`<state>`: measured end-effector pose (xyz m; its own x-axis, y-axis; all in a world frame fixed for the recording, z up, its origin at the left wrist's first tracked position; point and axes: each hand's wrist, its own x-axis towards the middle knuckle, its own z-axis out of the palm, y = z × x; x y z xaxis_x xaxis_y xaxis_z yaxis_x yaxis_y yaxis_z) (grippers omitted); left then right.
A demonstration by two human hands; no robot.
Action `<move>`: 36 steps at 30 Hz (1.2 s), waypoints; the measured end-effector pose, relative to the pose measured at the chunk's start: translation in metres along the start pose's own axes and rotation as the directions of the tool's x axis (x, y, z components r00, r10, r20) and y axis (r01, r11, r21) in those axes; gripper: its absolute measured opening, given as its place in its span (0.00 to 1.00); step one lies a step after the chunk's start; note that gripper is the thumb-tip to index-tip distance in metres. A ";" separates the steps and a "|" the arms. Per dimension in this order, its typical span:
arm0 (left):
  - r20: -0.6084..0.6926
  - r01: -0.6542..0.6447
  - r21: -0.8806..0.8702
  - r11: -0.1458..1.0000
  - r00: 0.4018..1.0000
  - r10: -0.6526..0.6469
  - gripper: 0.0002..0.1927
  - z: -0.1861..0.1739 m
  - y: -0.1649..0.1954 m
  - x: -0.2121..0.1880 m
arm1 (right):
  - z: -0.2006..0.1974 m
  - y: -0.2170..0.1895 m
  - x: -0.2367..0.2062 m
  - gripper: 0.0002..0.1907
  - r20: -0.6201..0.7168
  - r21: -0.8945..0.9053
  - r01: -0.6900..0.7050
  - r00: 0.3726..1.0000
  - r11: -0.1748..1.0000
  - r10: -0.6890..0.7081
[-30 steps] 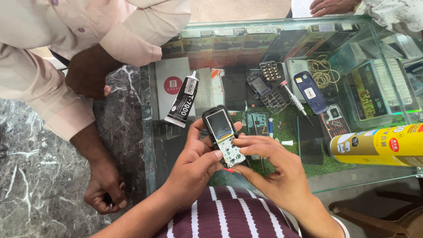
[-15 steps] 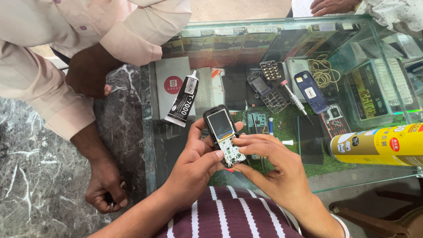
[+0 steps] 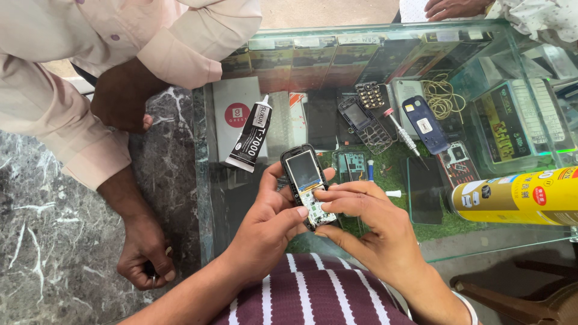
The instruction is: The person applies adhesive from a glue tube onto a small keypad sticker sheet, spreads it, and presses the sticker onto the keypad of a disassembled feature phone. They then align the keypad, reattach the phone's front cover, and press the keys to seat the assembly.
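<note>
Clearly mid-assembly: the left hand (image 3: 265, 232) is clamped around the opened keypad phone (image 3: 307, 185) above the glass surface's (image 3: 211, 180) near edge, while the right hand (image 3: 376, 232) pinches—perhaps pressing—its bare circuit board. Next comes careful, steady fingertip seating.

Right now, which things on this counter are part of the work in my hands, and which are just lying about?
In hand: open keypad phone, held by left hand and right hand.

Lying about: black glue tube, screwdriver, blue phone cover, loose keypad, yellow spray can.
</note>
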<state>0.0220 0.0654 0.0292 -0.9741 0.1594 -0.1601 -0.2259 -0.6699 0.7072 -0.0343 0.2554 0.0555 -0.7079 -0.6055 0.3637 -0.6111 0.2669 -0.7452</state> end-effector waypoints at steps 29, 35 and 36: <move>-0.022 0.032 0.027 0.999 0.999 -0.031 0.37 -0.006 -0.003 0.005 | 0.001 0.005 0.001 0.16 0.020 -0.038 0.014 1.000 0.999 -0.013; -0.016 -0.001 0.163 0.987 1.000 0.003 0.37 -0.008 -0.004 0.004 | 0.001 0.004 0.000 0.15 0.031 -0.060 0.023 0.999 0.998 -0.021; -0.016 -0.002 0.168 0.986 1.000 0.005 0.37 -0.008 -0.005 0.004 | 0.000 0.004 0.000 0.15 0.032 -0.064 0.024 0.999 0.998 -0.022</move>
<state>0.0194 0.0631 0.0193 -0.9752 0.1448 -0.1674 -0.2196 -0.5393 0.8130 -0.0367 0.2561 0.0521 -0.6827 -0.6348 0.3619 -0.6493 0.2996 -0.6991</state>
